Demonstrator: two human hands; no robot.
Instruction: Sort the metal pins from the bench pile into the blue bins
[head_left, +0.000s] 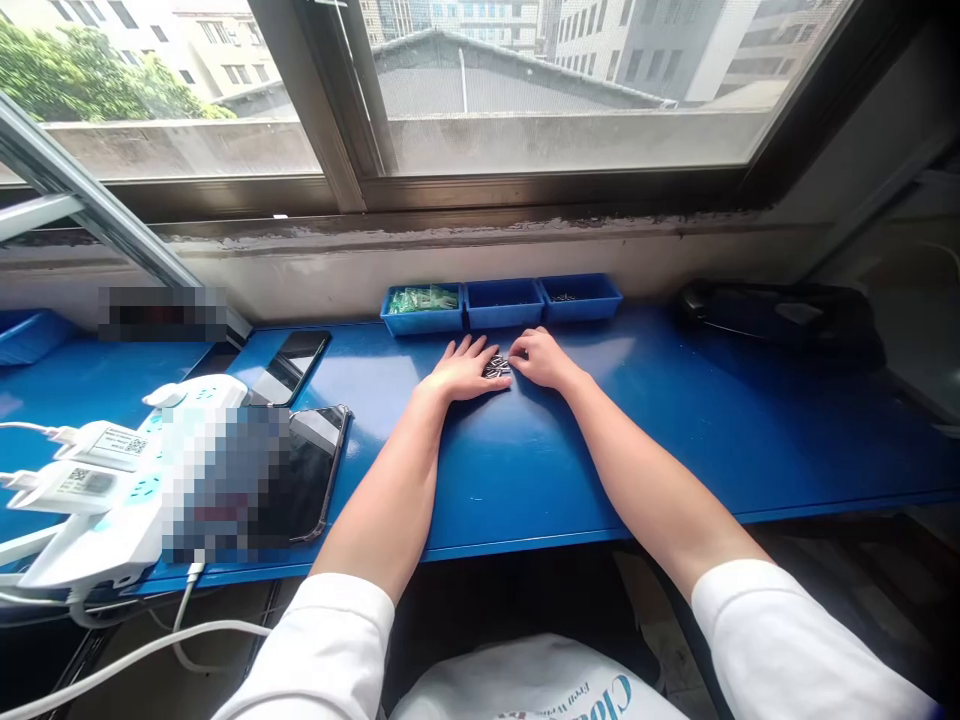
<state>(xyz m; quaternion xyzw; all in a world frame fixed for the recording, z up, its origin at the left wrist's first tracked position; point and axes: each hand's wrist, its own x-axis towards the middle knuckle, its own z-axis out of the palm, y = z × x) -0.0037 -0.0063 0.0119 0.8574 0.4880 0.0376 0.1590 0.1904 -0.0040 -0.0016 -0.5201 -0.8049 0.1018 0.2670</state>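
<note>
A small heap of silvery metal pieces point(497, 367), which look like screws, lies on the blue tabletop point(517, 470) between my hands. My left hand point(461, 371) rests flat with its fingers spread, thumb and forefinger bordering the heap on its left. At the heap's right edge, my right hand point(541, 358) has its fingers curled and the thumb and forefinger tips drawn together. Whatever is between those tips, if anything, is too small to make out. Behind the hands stand three blue bins: one with green-and-clear packets point(424, 300), a middle bin point(504, 316) and a right bin point(581, 310) with small dark pieces.
To the left lie a phone point(294, 365) and a tablet-like device point(319, 460), partly blurred out. A white power strip point(199, 395) with plugged-in chargers and cables is beside them. A dark bag-like object point(787, 320) sits at the right. Wall and window rise behind.
</note>
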